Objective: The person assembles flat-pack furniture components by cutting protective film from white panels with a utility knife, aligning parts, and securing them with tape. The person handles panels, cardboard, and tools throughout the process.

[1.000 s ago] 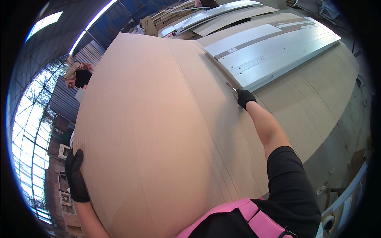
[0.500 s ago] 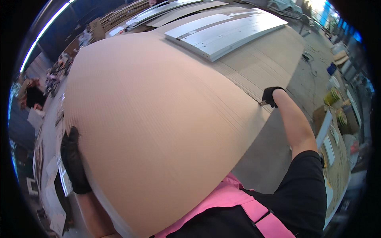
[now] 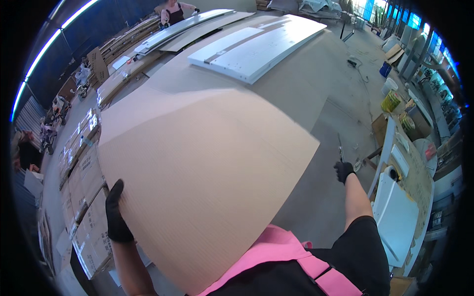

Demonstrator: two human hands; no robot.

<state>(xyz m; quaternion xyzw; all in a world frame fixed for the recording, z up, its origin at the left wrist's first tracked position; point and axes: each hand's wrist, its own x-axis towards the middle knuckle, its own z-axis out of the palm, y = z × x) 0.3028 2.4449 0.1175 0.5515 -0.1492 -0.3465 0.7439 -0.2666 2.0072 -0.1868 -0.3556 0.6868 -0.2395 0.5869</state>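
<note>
A large brown cardboard sheet (image 3: 207, 182) leans against my front, its far part bent over and lifted off the sheet beneath. My black-gloved left hand (image 3: 117, 214) grips its left edge, thumb on the face and the other fingers hidden behind. Out to the right, apart from the cardboard, my black-gloved right hand (image 3: 344, 172) is closed round a utility knife (image 3: 341, 152), its thin blade pointing away from me. Beyond the lifted sheet lies more flat cardboard (image 3: 296, 93), carrying white panels (image 3: 261, 47) with small holes.
Taped cartons (image 3: 89, 197) are stacked at the left. A workbench (image 3: 419, 197) with a white panel (image 3: 395, 217) and a tape roll (image 3: 392, 173) stands at right. Cans (image 3: 390, 101) and a cable (image 3: 363, 71) lie beyond. Another person (image 3: 174, 14) is at the far end.
My right hand has moved the knife off the cardboard's edge and out to the right. The near cardboard has come away from the sheet beneath, pulled toward me, my left hand still on its edge.
</note>
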